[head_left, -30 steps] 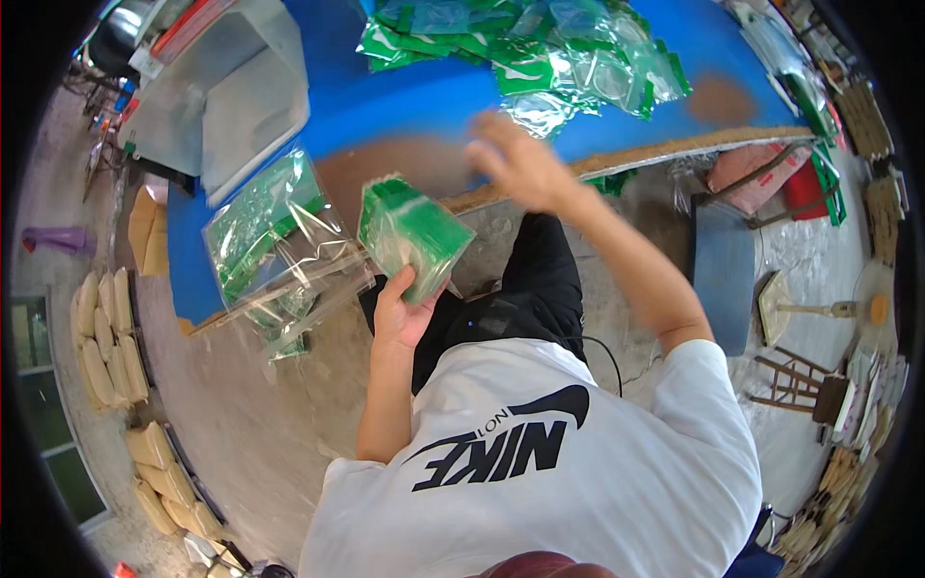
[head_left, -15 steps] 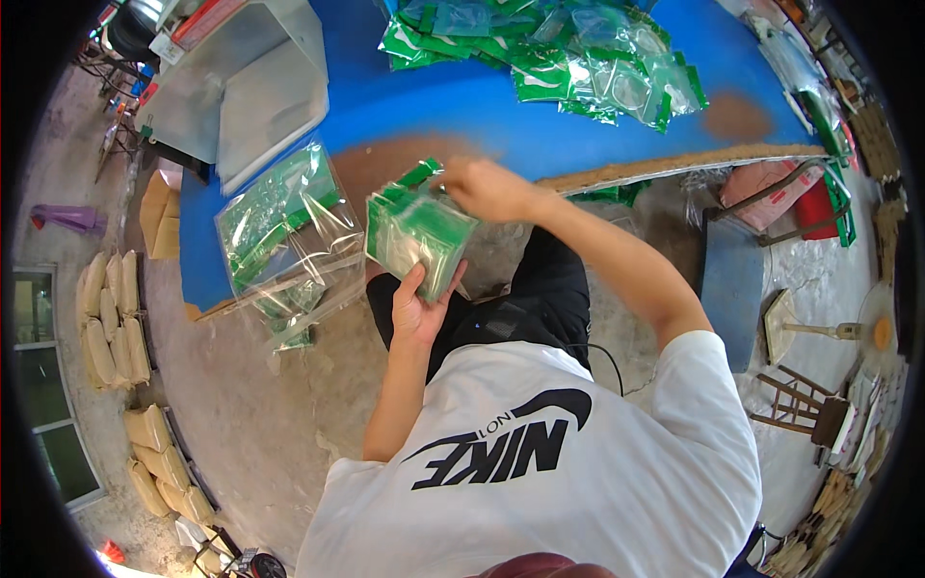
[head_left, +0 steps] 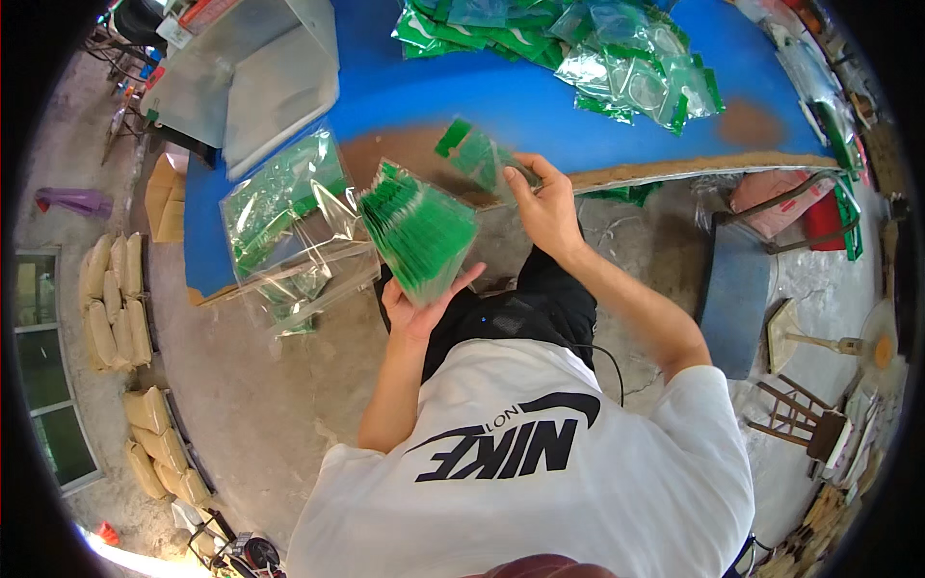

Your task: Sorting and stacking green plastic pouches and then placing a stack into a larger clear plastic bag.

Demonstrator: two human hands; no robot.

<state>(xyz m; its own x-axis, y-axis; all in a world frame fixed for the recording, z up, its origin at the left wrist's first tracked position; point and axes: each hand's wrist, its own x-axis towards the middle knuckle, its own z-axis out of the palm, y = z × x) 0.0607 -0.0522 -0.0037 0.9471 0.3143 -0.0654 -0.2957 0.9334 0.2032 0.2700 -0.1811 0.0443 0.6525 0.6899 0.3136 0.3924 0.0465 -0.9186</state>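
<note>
My left hand (head_left: pixel 421 306) grips the lower end of a fanned stack of green and clear plastic packets (head_left: pixel 416 231), just off the table's near edge. To its right, my right hand (head_left: pixel 549 207) pinches a few green and clear packets (head_left: pixel 477 159) by one end, apart from the stack; how many cannot be told. Left of the stack, a large clear plastic bag (head_left: pixel 299 217) with green packets inside lies over the table edge and hangs partly down. At the far side a heap of green and clear packets (head_left: pixel 617 63) is spread on the blue table (head_left: pixel 385 106).
A translucent bin (head_left: pixel 279 91) stands at the table's far left. Brown cardboard (head_left: pixel 166 202) leans beside the left edge. Stacked tan sacks (head_left: pixel 118 303) lie on the floor at left. At right are a blue panel (head_left: pixel 734 299), a wooden stool (head_left: pixel 819 424) and a fan (head_left: pixel 872 345).
My right hand has drawn some packets away from the stack and turned toward the right. The stack in my left hand is now fanned out. The whole view has shifted slightly.
</note>
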